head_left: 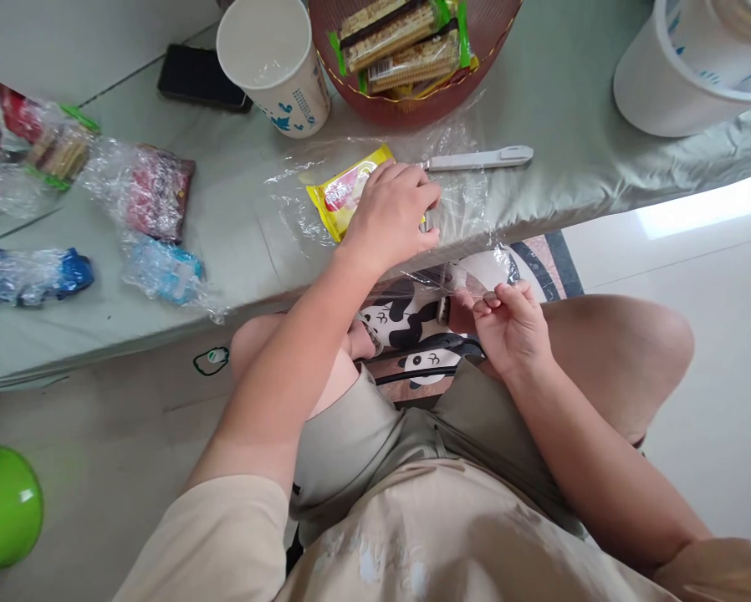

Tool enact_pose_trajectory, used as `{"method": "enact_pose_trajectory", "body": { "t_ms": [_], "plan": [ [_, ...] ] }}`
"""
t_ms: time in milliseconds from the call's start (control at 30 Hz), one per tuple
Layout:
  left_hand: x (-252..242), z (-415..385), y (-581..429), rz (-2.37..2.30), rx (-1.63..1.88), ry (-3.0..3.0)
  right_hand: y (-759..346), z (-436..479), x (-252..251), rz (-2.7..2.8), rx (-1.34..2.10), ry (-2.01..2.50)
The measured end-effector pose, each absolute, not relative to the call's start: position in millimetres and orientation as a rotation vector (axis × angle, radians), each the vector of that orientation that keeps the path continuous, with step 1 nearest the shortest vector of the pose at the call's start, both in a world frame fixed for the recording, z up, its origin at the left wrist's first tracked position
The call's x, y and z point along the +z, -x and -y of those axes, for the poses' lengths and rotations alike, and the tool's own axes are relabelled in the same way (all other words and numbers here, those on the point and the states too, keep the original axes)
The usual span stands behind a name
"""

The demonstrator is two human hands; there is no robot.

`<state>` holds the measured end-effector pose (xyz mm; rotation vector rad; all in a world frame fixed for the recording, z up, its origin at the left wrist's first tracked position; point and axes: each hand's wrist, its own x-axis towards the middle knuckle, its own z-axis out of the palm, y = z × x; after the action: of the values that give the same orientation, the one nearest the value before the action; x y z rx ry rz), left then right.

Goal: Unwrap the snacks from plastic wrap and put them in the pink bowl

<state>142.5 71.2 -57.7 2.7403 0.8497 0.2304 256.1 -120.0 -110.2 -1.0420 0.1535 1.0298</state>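
My left hand lies fingers-down on a yellow snack packet, pressing it onto a sheet of clear plastic wrap spread on the grey-green table. My right hand is below the table edge, above my knee, fingers curled and pinching the hanging edge of the same clear wrap. A white pen-like knife lies just beyond my left hand.
A paper cup and a red basket of wafer packs stand at the back. Several wrapped snacks lie at the left, beside a black phone. A white bucket stands at right, a green object on the floor.
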Motion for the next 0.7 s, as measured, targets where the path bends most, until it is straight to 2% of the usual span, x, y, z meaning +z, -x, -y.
{"method": "enact_pose_trajectory", "body": {
  "t_ms": [233,467,700],
  "plan": [
    [-59,-71,-142,-0.839,0.269,-2.762,-261,125,-120,-0.237,0.929,1.095],
    [-58,-71,-142,-0.840,0.276,-2.769,-226,114,-130,-0.182,1.213,1.146],
    [-56,-70,-142,-0.850,0.245,-2.725,-239,117,-141,-0.126,0.986,1.253]
  ]
}}
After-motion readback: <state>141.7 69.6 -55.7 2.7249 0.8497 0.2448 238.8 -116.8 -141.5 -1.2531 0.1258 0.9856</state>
